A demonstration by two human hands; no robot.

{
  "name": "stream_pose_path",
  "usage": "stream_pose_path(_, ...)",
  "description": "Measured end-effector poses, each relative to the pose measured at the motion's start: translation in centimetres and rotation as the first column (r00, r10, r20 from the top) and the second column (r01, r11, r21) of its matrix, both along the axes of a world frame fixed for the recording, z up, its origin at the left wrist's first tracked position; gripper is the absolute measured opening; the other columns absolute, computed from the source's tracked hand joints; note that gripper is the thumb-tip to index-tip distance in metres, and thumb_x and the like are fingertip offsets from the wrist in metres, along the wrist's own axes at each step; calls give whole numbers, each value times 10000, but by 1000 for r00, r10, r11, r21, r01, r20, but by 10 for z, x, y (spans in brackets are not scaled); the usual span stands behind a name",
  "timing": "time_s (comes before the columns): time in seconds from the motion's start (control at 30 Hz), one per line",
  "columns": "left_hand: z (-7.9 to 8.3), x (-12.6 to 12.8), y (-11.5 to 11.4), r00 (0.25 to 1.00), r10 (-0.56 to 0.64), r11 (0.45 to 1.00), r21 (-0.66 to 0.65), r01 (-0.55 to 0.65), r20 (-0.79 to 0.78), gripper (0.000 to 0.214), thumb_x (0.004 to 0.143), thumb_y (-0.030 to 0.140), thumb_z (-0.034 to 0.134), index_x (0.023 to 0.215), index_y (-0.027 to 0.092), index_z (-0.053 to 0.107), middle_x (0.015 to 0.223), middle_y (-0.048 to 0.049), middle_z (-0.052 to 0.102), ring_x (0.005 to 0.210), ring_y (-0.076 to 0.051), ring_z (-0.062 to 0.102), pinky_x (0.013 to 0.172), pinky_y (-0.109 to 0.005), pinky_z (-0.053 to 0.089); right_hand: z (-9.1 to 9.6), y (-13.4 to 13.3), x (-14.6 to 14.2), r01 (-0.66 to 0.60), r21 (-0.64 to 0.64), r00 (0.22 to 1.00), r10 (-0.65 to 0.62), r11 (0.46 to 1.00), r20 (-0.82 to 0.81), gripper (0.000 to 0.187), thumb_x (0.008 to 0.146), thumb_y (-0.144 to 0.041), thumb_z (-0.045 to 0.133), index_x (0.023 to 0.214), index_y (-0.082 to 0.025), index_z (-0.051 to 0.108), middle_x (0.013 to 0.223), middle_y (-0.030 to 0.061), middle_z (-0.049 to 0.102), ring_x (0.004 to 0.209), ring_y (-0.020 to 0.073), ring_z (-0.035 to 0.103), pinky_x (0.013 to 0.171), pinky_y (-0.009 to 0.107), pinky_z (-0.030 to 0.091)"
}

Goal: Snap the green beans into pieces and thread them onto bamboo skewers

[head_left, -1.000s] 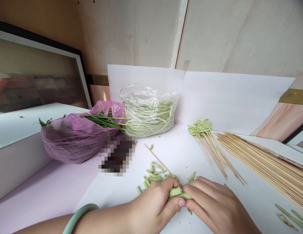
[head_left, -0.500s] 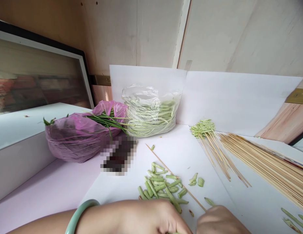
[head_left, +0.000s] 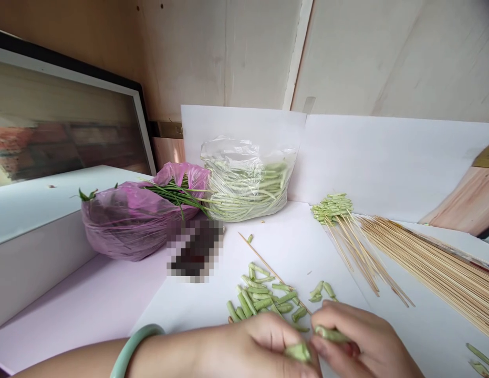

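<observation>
My left hand (head_left: 268, 341), with a pale green bangle (head_left: 136, 341) on its wrist, is closed around a piece of green bean (head_left: 298, 352) at the bottom centre. Just beside it, my right hand (head_left: 362, 336) pinches another bean piece (head_left: 331, 334) between thumb and fingers. The hands almost meet; the frame's lower edge cuts off part of both. Beyond them lies a loose pile of cut bean pieces (head_left: 263, 299). A single bamboo skewer (head_left: 263, 261) slants across that pile, its near end reaching my right hand.
Behind stand a clear bag of long beans (head_left: 248, 184) and a purple bag of greens (head_left: 126, 231). A pixelated dark object (head_left: 195, 252) lies before them. Skewered beans (head_left: 331, 208) are at right, beside many bare skewers (head_left: 421, 268). Two bean bits (head_left: 323, 291) lie near my right hand.
My right hand has risen and turned, bringing its bean piece into view. More of the piece in my left hand shows now. The whole scene has shifted slightly rightward in view.
</observation>
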State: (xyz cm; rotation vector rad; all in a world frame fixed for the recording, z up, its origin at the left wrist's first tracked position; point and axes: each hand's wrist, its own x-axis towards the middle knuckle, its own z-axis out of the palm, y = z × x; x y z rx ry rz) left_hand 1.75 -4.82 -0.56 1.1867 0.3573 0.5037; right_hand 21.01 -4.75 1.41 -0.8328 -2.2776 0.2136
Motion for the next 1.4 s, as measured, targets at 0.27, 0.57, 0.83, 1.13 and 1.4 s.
stream_pose_path(0.27, -1, 7, 11, 952, 245, 851, -512, -119, 185, 353, 885, 498, 390, 791, 178, 506, 488, 65, 362, 357, -57, 224, 382, -193, 148, 1, 0, 7, 125, -5, 990, -125, 992, -57, 279, 895, -197, 413, 1121, -208, 576, 806, 45, 617, 756, 165, 655, 596, 191, 540)
stream_pose_path(0.57, 0, 9, 10, 973, 205, 819, -562, -111, 106, 642, 872, 626, 36, 768, 187, 493, 452, 45, 379, 302, -79, 231, 378, -227, 104, -5, 5, 0, 149, -28, 988, -150, 988, -39, 289, 881, -205, 485, 1097, -292, 657, 689, -9, 537, 498, 116, 583, 453, 172, 525)
stream_pose_path(0.83, -9, 13, 10, 947, 315, 812, -534, -238, 57, 635, 866, 645, 126, 762, 158, 519, 512, 6, 493, 317, -78, 365, 359, -205, 249, -6, 5, 9, 172, 197, 982, -183, 965, 40, 276, 880, -343, 529, 1140, -253, 505, 727, -13, 656, 581, 124, 667, 596, 157, 554)
stream_pose_path(1.13, -8, 16, 9, 956, 292, 875, -411, -255, 29, 626, 793, 719, 302, 842, 141, 536, 547, -31, 569, 329, -102, 490, 326, -191, 379, 9, 5, 0, -104, 210, 995, 99, 972, 34, 156, 844, -160, 595, 720, -250, 619, 638, -64, 684, 572, 105, 656, 599, 197, 500)
stream_pose_path(1.4, -10, 17, 8, 976, 209, 944, -247, -217, -57, 704, 770, 735, 343, 723, 77, 590, 572, -63, 572, 353, -86, 492, 351, -192, 383, -7, 10, 4, -60, -197, 998, 64, 979, 13, 280, 891, -123, 445, 696, -216, 624, 544, -47, 624, 472, 100, 629, 445, 158, 491)
